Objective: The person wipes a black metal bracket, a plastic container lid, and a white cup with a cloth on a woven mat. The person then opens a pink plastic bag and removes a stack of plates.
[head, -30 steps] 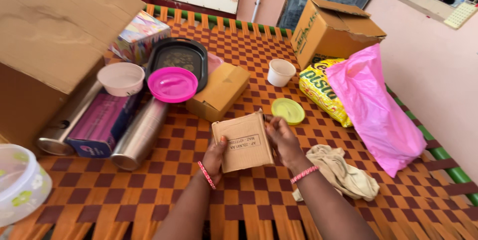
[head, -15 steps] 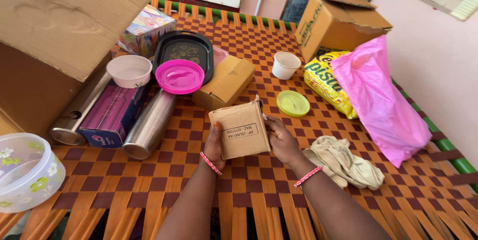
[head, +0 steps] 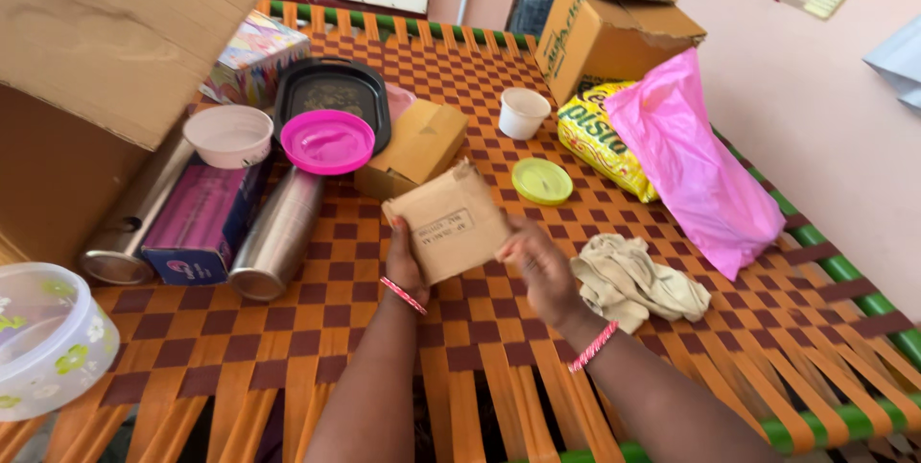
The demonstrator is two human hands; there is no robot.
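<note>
Both hands (head: 480, 266) around tilted small box (head: 449, 221)

Brown cardboard box (head: 451, 221), orange-brown checkered cot (head: 460, 348)

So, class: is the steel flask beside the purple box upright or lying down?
Lying down: the steel flask rests on its side on the woven cot, against the purple box.

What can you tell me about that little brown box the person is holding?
The small cardboard box is plain brown and flat, tilted with one corner up. Its facing side carries a small printed label. The left hand grips its lower left edge and the right hand its lower right, holding it above the orange-and-brown woven cot.
</note>
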